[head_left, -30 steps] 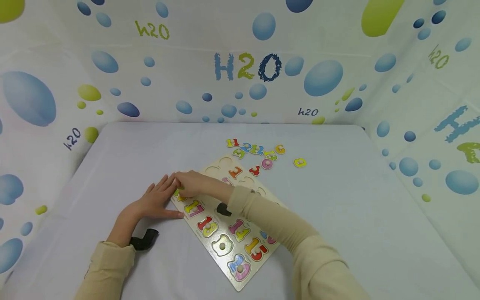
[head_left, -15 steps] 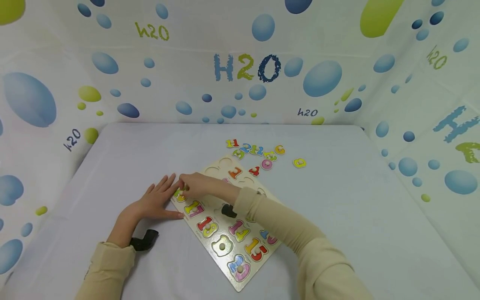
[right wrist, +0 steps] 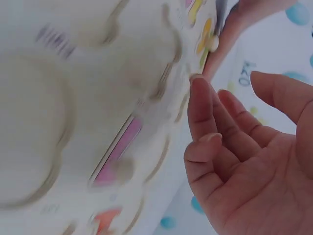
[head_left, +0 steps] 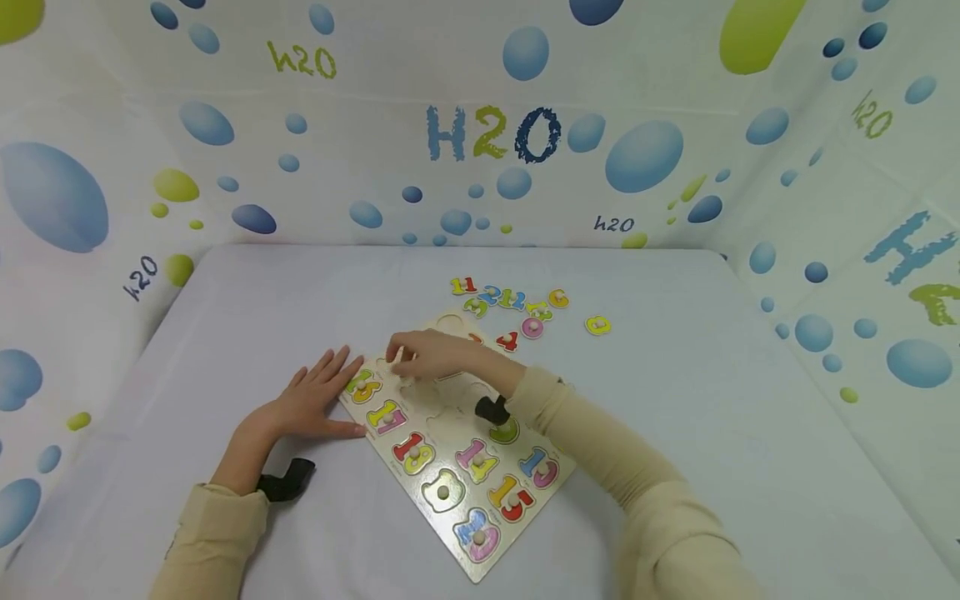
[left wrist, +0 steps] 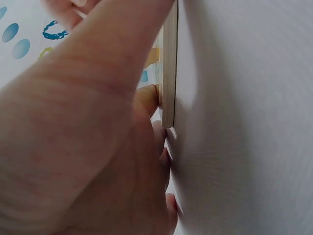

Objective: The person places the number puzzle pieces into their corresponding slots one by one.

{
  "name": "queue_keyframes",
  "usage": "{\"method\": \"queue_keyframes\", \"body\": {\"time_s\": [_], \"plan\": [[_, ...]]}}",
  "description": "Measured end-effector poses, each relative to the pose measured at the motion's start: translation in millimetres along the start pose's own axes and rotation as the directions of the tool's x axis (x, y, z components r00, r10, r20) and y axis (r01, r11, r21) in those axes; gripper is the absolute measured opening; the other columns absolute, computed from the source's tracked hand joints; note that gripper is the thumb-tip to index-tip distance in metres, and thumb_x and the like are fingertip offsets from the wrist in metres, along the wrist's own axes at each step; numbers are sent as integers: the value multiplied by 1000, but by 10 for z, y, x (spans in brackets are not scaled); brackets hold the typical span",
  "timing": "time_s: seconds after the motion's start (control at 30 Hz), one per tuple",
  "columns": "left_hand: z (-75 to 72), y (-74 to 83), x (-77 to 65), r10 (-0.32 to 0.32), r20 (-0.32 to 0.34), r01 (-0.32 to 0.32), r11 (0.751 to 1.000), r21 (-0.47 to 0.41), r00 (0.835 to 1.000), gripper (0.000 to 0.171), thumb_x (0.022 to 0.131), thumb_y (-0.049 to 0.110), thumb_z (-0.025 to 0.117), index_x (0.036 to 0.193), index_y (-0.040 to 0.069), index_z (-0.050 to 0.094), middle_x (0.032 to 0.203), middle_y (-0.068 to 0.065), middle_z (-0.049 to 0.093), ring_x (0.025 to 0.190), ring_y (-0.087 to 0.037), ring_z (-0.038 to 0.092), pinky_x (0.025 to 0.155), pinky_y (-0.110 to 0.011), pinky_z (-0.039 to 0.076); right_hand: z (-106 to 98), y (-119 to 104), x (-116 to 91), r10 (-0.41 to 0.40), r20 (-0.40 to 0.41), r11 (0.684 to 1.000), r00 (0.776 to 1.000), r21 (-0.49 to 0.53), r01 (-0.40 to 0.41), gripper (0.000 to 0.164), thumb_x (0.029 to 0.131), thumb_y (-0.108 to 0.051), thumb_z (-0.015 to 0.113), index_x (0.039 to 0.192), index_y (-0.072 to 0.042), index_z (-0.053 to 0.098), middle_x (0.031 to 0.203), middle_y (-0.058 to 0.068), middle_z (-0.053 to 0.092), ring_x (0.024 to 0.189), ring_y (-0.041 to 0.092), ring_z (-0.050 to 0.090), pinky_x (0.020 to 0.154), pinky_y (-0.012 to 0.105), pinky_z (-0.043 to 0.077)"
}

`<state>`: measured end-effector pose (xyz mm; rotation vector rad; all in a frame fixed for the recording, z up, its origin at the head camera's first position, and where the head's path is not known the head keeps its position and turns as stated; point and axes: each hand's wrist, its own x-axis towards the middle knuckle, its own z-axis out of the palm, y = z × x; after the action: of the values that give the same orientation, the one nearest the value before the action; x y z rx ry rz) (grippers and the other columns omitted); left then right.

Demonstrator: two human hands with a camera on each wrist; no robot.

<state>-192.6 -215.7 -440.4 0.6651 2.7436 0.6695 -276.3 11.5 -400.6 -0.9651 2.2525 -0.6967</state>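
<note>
A wooden number puzzle board (head_left: pixel 450 423) lies on the table, turned so that one corner points toward me. Fingers spread, my left hand (head_left: pixel 311 404) rests on the table against the board's left corner; the left wrist view shows its fingers along the board's edge (left wrist: pixel 168 73). Close to that hand, a green and yellow number 16 piece (head_left: pixel 363 386) sits in its recess. My right hand (head_left: pixel 431 354) hovers over the far left part of the board. In the right wrist view its fingers (right wrist: pixel 203 105) are loosely bent, the thumb stands apart, and nothing is held.
Beyond the board lie several loose number pieces, among them a red 4 (head_left: pixel 507 341), a pink round piece (head_left: pixel 532 327), a blue 12 (head_left: pixel 513 299) and a yellow 0 (head_left: pixel 597 325). Pieces such as the 17 (head_left: pixel 387 417) and 18 (head_left: pixel 413 454) sit in the board.
My right hand has let go at the 16 piece and moved right and away from the left corner, uncovering that piece. My left hand has stayed in place.
</note>
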Motion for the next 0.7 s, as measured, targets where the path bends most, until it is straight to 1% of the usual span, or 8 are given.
{"method": "queue_keyframes", "body": {"time_s": [0.1,0.2,0.33,0.4,0.47,0.53,0.6,0.7], "plan": [[-11,9,-6,-1,-2,1,1000,-6,1000,104,72,52,74,144,-5,25,150,-28,10,136,-46,2,100,-67,5,-131,204,-144,-8,-97,1000,995,-8,8,19,97,-16,52,114,-7,57,96,2,60,82,14,58,67,24,47],[-9,3,-7,-1,-3,1,1000,-5,1000,104,72,53,74,145,-4,25,150,-28,10,136,-45,2,100,-66,4,-273,445,-317,28,-202,999,979,-20,-32,17,97,-12,51,111,-5,58,98,5,60,87,18,58,69,26,48],[-9,11,-1,-10,-1,10,1000,3,1000,105,72,53,74,145,-4,25,150,-27,10,136,-45,2,101,-66,5,-447,794,-541,75,-340,993,937,-64,-102,18,95,-7,52,109,-3,61,100,9,62,91,23,59,74,30,47],[-14,17,-1,-14,0,14,1000,4,1000,105,71,53,74,145,-4,25,150,-27,10,136,-45,2,101,-66,5,-518,938,-646,111,-391,989,914,-43,-139,19,94,-5,52,110,0,62,100,12,61,89,24,58,72,32,47],[-14,21,-1,-16,1,16,1000,4,1000,105,71,53,74,145,-4,25,150,-27,10,136,-44,2,101,-66,5,-572,1057,-737,158,-444,982,882,-23,-187,17,93,-4,53,107,2,63,98,13,61,85,24,58,70,31,47],[-11,21,1,-15,1,15,1000,2,1000,105,71,53,74,145,-3,25,150,-27,10,136,-45,2,101,-66,5,-614,1147,-822,210,-478,971,853,2,-238,15,92,-5,55,103,2,63,94,13,61,81,23,56,67,30,47],[-6,19,2,-16,1,16,1000,1,1000,105,71,53,74,145,-3,25,150,-27,9,136,-44,2,101,-65,4,-647,1213,-888,244,-494,960,834,0,-281,12,92,-7,57,99,2,62,89,12,60,77,22,55,65,30,46],[4,9,-1,-19,0,19,1000,-4,1000,105,71,53,74,145,-3,24,150,-27,9,136,-44,1,101,-66,4,-677,1284,-942,275,-469,950,839,-4,-314,13,92,-10,59,98,1,62,83,10,59,70,21,55,61,29,46]]}}
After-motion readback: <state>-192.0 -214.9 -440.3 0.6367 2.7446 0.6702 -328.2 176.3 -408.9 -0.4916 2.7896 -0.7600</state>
